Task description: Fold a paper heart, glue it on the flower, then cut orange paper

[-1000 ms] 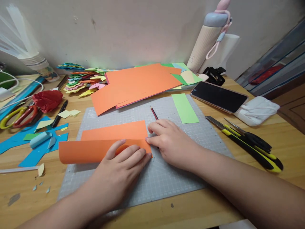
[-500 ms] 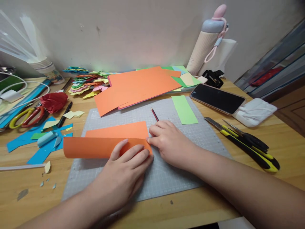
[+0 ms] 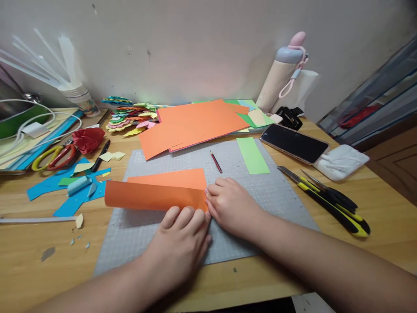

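A sheet of orange paper (image 3: 146,196) lies folded over on the grey cutting mat (image 3: 130,243), its loose left end curling up. My left hand (image 3: 180,239), fingers bent, grips the near edge close to the right corner. At the right end of the fold, my right hand (image 3: 231,202) pinches the paper's edge with its fingers closed. Just beyond the right hand lies a short pencil (image 3: 216,161). A light green paper strip (image 3: 253,155) rests on the mat's far right part.
Larger orange sheets (image 3: 198,124) lie behind the mat. On the right are a utility knife (image 3: 329,204), black scissors (image 3: 339,198), a phone (image 3: 295,142) and a bottle (image 3: 276,82). At left lie blue paper scraps (image 3: 73,200), scissors with yellow and red handles (image 3: 54,158) and a marker (image 3: 100,155).
My left hand's fingers have drawn back from on top of the fold and bent at its near edge. The right hand stays at the corner. The view has shifted slightly.
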Tool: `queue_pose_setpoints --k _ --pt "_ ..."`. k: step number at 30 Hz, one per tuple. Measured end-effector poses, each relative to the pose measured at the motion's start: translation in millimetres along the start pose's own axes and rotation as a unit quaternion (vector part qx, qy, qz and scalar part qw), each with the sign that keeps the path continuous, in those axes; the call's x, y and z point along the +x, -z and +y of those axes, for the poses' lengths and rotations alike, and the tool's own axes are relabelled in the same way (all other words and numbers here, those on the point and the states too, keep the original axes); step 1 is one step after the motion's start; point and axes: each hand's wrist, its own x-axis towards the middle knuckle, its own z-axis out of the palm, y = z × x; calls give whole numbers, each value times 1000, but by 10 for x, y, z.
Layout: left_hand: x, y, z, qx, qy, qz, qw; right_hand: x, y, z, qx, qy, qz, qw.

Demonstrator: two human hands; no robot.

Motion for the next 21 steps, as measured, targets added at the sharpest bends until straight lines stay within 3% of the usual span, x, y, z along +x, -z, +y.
queue_pose_setpoints --k 5,10,15,21 --pt "7 -38 20 44 -25 33 998 -20 -41 -8 -24 22 12 999" --pt "9 -25 77 92 -53 -16 994 -23 -20 -50 -45 17 2 999" --pt "-57 90 108 122 -26 -57 991 -26 24 -98 -57 5 -3 998" --pt "-349 210 -51 147 28 -84 985 -35 31 -121 -61 -4 -1 998"
